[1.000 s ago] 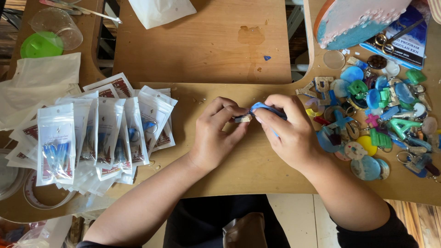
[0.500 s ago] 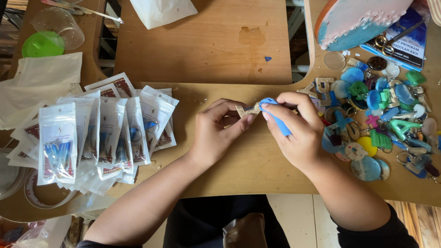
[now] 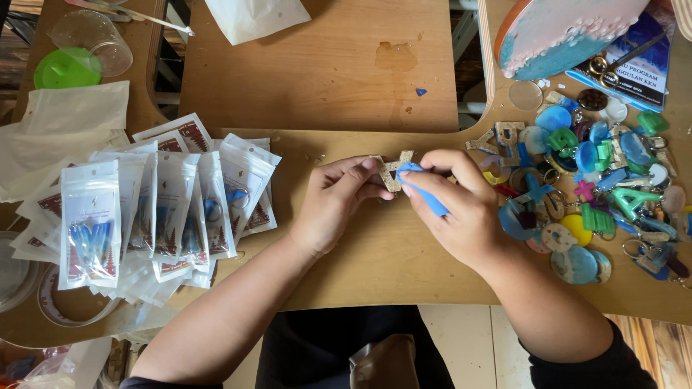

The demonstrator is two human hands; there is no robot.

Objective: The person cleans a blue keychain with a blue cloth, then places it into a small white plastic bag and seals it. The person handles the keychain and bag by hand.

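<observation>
Now we hold a small beige speckled piece [image 3: 391,173] between our two hands, above the wooden table [image 3: 375,252], near the middle of its front part. Our left hand [image 3: 333,203] comes from the lower left and pinches the piece with the thumb and first fingers, so the piece sticks out just past its fingertips, toward the right. Our right hand [image 3: 461,209] comes from the lower right and closes around a thin blue tool [image 3: 425,193], which lies slanted under the fingers. The upper end of this tool touches the right side of the beige piece. We cannot tell the exact shape of the piece, because the fingers cover part of it.

To the right of our right hand, just beside it, lies a pile of coloured keychains [image 3: 598,187], in blue, green, yellow and pink, some with metal rings. Left of our left hand, well apart from it, a row of clear packets [image 3: 144,216] overlaps like a fan, each one with something small inside. Farther up on the left stand a clear plastic cup [image 3: 94,39] and a green lid [image 3: 65,68], touching each other. At the top right, a round board painted blue and white [image 3: 569,32] leans over the edge of the table.
</observation>
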